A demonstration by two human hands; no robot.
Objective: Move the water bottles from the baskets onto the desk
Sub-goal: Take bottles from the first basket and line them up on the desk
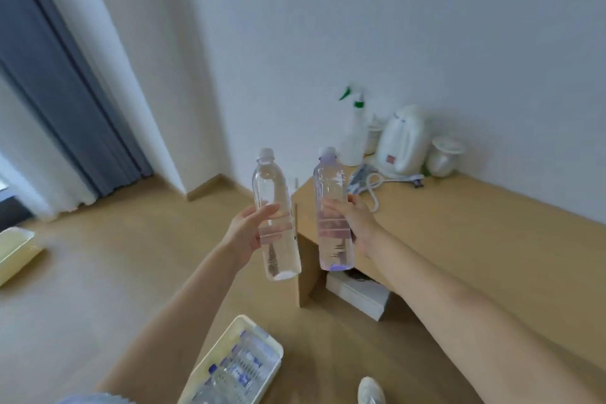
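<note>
My left hand (249, 229) grips a clear water bottle (273, 187) with a white cap, held upright in the air just left of the desk's corner. My right hand (352, 221) grips a second clear bottle (331, 180), faintly purple, upright over the near left end of the wooden desk (459, 229). Both bottles hang above the surface and touch nothing. On the floor near my feet, a cream basket (242, 326) holds several more water bottles (241, 367) lying on their sides.
At the desk's far end stand a white spray bottle (352, 138), a white kettle (401, 144) with its cord (373, 187), and a small white jar (444, 154). A white box (359, 297) sits under the desk. Another cream basket (16, 249) lies at the left.
</note>
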